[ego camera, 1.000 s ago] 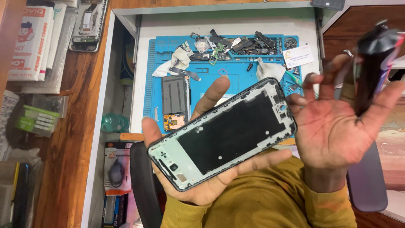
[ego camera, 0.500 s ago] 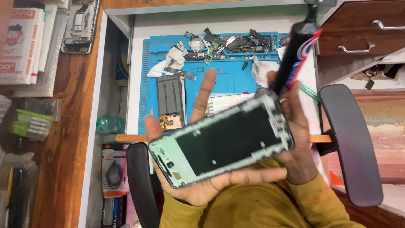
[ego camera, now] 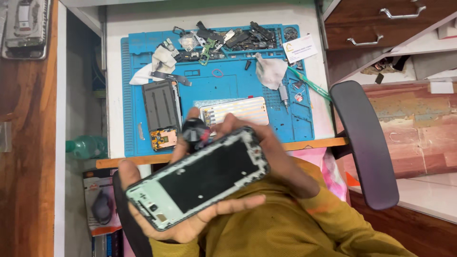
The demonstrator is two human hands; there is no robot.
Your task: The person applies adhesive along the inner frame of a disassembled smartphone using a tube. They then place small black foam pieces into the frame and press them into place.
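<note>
A white desk [ego camera: 114, 57] fills the top of the view, flanked by a wooden panel [ego camera: 28, 143] on the left and brown drawers [ego camera: 381, 24] on the right, with a dark chair armrest [ego camera: 364, 143] lower right. A blue repair mat [ego camera: 228, 90] covers most of the desk; along its far edge lies a heap of small dark phone parts [ego camera: 228, 38], and nearer sit a grey back plate [ego camera: 159, 105], a pale striped panel [ego camera: 235, 109] and a white cloth [ego camera: 269, 71]. Below the desk edge, over the lap, the left hand [ego camera: 185, 223] cradles a stripped phone frame [ego camera: 197, 178], its fingers curled up round the lower edge. The right hand [ego camera: 266, 152] reaches behind the frame's upper end, fingers closed on a black tool [ego camera: 193, 133] beside the top edge.
</note>
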